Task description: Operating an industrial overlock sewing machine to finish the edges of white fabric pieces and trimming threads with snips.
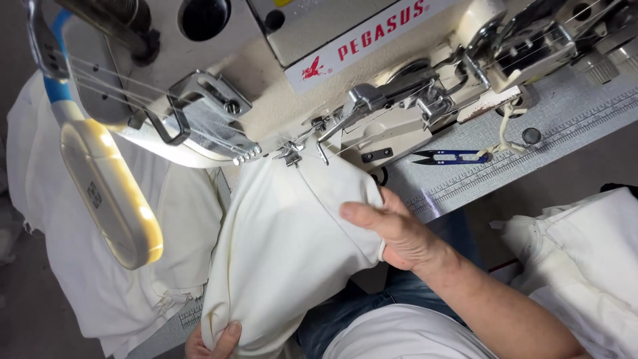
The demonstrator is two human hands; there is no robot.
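While cream fabric piece (286,246) sits under presser foot (290,154) of sewing machine (319,80), right hand (392,229) fingers pressed flat together on cloth, left hand (212,342) fingers clamped on near edge; seam apparently mid-run, finished length hidden; thread snips (448,157) idle on desk (565,126) far right

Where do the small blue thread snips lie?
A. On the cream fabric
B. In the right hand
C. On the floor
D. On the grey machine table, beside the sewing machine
D: the blue thread snips rest on the grey machine table, away from both hands.
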